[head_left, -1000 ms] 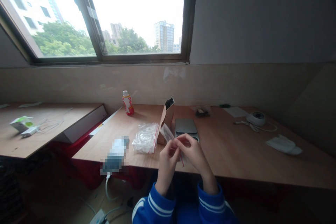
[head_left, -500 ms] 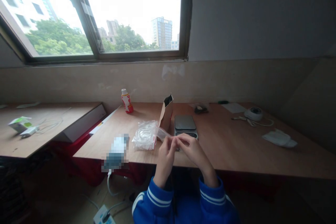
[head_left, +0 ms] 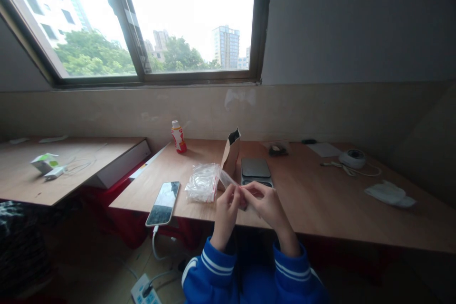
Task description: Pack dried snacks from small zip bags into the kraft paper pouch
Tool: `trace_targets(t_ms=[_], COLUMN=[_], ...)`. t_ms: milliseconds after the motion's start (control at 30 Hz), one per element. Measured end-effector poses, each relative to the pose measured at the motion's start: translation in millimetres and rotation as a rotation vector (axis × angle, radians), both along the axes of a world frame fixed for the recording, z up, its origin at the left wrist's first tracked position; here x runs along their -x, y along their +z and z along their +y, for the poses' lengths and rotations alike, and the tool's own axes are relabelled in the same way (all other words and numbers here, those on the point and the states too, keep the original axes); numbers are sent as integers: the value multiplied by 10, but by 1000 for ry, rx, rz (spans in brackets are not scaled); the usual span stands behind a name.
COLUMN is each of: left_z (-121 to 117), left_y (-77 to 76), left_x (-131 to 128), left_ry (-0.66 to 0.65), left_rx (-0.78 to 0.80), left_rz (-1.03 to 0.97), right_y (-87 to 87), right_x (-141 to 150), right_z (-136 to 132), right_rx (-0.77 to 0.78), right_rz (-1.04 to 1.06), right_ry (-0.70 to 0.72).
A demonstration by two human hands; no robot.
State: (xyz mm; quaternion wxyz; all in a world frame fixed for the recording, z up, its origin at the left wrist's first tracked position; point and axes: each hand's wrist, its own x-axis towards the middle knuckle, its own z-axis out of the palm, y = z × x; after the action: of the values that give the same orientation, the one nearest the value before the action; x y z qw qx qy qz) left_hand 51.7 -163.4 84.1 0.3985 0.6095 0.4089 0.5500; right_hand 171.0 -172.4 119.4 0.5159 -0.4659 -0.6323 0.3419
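Both hands meet over the table's front edge, pinching a small clear plastic zip bag point(head_left: 226, 178) between them. My left hand point(head_left: 226, 209) grips it with thumb and fingertips. Close beside it, my right hand point(head_left: 263, 202) is also closed on the bag, fingertips almost touching the left ones. Part of the bag is hidden by the fingers. Just left of my hands lies a stack of clear zip bags point(head_left: 201, 183) with red edges. Behind them stand an upright brown paper pouch point(head_left: 231, 154), open at the top, and a flat digital scale point(head_left: 255, 167).
A phone point(head_left: 164, 203) on a charging cable overhangs the table's front edge. At the back are a red-and-white bottle point(head_left: 178, 137) and a bag with dark contents point(head_left: 278, 148). On the right lie a white dome camera point(head_left: 352, 157) and a crumpled white item point(head_left: 390, 194).
The view has turned slightly left, so things sit further right. Both hands keep hold of the zip bag, and more of it shows beneath the fingers.
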Motion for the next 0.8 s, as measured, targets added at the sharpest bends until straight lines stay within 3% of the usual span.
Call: trace_targets(t_ms=[200, 367, 500, 667, 733, 800], left_z=[-55, 4, 80, 2, -15, 12], left_y=[29, 27, -121, -250, -271, -296], left_x=[71, 147, 59, -118, -137, -115], left_ry=[157, -16, -78, -428, -436, -359], left_rx=[14, 60, 213, 377, 382, 388], left_rz=[4, -32, -343, -602, -631, -620], right_y=[-90, -9, 40, -55, -97, -116], right_x=[-220, -390, -306, -174, -160, -175], right_z=[55, -8, -17, 81, 120, 138], right_rx=[-93, -56, -66, 78, 124, 71], right_rz=[275, 464, 590, 701, 649, 548], right_ry=[-559, -558, -522, -386, -344, -392])
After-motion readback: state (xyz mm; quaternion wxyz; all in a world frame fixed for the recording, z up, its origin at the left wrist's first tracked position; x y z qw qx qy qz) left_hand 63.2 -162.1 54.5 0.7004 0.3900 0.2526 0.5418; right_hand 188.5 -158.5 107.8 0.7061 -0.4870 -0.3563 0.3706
